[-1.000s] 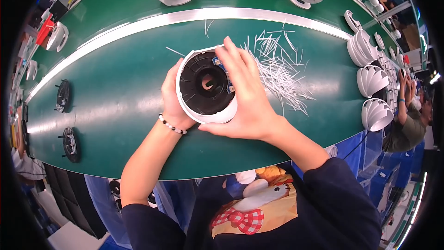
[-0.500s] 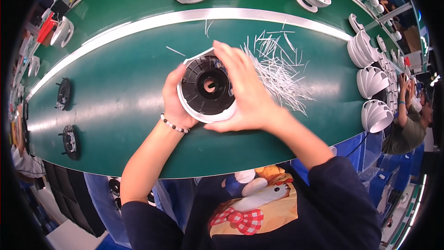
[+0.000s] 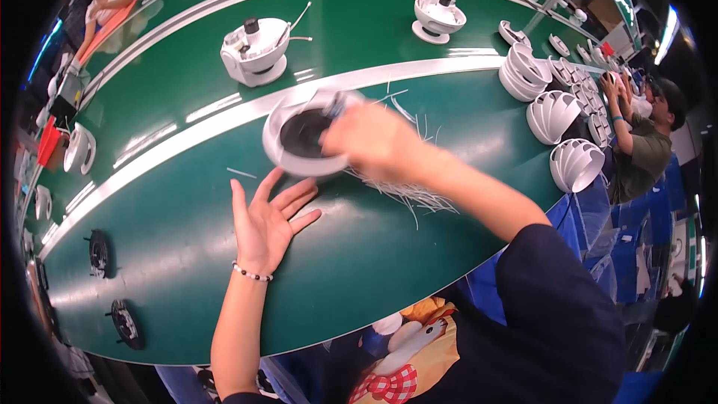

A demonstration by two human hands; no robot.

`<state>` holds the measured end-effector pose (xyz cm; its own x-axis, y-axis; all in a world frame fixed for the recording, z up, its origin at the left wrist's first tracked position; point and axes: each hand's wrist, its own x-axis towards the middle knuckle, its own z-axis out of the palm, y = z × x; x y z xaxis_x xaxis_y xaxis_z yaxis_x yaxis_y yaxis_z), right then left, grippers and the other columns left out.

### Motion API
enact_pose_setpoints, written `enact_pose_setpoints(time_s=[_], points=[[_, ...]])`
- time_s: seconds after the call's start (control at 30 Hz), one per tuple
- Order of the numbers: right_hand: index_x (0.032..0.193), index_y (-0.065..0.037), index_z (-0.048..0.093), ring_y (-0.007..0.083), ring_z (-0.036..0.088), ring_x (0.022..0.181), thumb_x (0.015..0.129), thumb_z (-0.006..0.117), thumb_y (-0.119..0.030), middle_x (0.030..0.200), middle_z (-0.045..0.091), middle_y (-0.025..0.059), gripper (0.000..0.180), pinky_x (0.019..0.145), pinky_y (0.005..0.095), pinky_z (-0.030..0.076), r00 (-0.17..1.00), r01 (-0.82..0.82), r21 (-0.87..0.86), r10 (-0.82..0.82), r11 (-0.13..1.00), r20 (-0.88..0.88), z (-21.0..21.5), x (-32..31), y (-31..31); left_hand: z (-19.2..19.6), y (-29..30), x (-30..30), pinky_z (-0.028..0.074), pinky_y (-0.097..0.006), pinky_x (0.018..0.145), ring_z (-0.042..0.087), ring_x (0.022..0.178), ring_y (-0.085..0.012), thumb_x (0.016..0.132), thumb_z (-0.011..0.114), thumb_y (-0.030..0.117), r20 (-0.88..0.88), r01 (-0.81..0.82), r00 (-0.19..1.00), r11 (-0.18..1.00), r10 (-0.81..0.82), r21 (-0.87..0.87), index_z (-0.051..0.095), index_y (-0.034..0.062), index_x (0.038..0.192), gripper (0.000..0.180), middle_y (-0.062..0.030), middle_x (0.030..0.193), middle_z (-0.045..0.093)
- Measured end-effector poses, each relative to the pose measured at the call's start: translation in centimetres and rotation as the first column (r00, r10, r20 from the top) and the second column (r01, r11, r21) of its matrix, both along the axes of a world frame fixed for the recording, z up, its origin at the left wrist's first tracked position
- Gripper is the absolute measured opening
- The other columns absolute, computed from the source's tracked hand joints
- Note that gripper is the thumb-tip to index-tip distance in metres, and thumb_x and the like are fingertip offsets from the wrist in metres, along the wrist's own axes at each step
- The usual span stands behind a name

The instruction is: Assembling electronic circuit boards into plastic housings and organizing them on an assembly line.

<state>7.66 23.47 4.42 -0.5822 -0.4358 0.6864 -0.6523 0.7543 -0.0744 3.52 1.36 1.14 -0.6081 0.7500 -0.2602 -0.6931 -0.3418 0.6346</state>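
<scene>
A white round plastic housing with a black inner disc [image 3: 303, 132] is up over the green table, smeared by motion. My right hand [image 3: 374, 138] is closed on its right side; the fingers are blurred. Just below the housing, my left hand [image 3: 269, 226] is open, palm up and fingers spread, with nothing in it and apart from the housing. Behind and below my right hand lies a pile of thin white strips [image 3: 407, 193], partly hidden by the hand and forearm. A single strip [image 3: 241, 173] rests left of the housing.
Two black round parts [image 3: 99, 253] lie at the left. White shell pieces [image 3: 553, 116] are stacked at the right. Beyond the metal rail [image 3: 202, 129], white assemblies on stands [image 3: 258, 52] sit on the conveyor. A co-worker [image 3: 647, 131] is at the far right.
My left hand has let go of the housing and opened below it. My right hand has swung the housing up and left. The view has shifted, showing more of the far side.
</scene>
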Motion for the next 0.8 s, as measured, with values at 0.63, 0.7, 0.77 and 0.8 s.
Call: enact_pose_setpoints(time_s=[0.63, 0.7, 0.77, 0.8], points=[[0.089, -0.006, 0.06, 0.0293, 0.049, 0.1, 0.06, 0.06, -0.002, 0.099, 0.057, 0.0098, 0.029, 0.087, 0.0408, 0.035, 0.662, 0.68, -0.057, -0.645, 0.731, -0.383, 4.9, 9.9, 15.5, 0.1, 0.2, 1.7, 0.046, -0.041, 0.077, 0.056, 0.087, -0.0261, 0.086, 0.032, 0.049, -0.035, -0.038, 0.999, 0.998, 0.037, -0.042, 0.031, 0.0035, 0.125, 0.06, -0.0157, 0.1, 0.056], [0.086, -0.005, 0.059, 0.0273, 0.052, 0.094, 0.056, 0.058, 0.004, 0.096, 0.059, 0.0103, 0.031, 0.083, 0.0374, 0.039, 0.384, 0.816, -0.191, -0.759, 0.546, -0.526, 6.1, 18.2, 18.0, 0.0, 0.1, 1.8, 0.047, -0.04, 0.076, 0.057, 0.086, -0.0243, 0.087, 0.031, 0.047, -0.028, -0.022, 0.999, 0.999, 0.021, -0.033, 0.03, 0.0034, 0.126, 0.058, -0.0141, 0.098, 0.057], [0.091, -0.004, 0.058, 0.0289, 0.05, 0.095, 0.055, 0.048, 0.003, 0.099, 0.057, 0.0128, 0.038, 0.085, 0.0369, 0.037, -0.005, 0.943, -0.292, -0.872, 0.159, -0.49, 5.7, 25.8, 21.4, 0.0, -0.1, 1.6, 0.048, -0.039, 0.076, 0.058, 0.086, -0.0231, 0.088, 0.031, 0.044, -0.027, -0.026, 0.999, 1.0, 0.025, -0.017, 0.029, 0.0036, 0.126, 0.056, -0.0128, 0.097, 0.057], [0.096, -0.004, 0.056, 0.0293, 0.05, 0.097, 0.058, 0.047, 0.0, 0.103, 0.055, 0.0131, 0.039, 0.088, 0.0373, 0.036, -0.165, 0.949, -0.313, -0.913, -0.044, -0.373, 4.5, 28.5, 23.4, 0.0, -0.1, 1.3, 0.047, -0.039, 0.076, 0.057, 0.086, -0.023, 0.088, 0.031, 0.044, -0.031, -0.022, 0.999, 1.0, 0.022, -0.012, 0.03, 0.0035, 0.126, 0.056, -0.0128, 0.098, 0.057]])
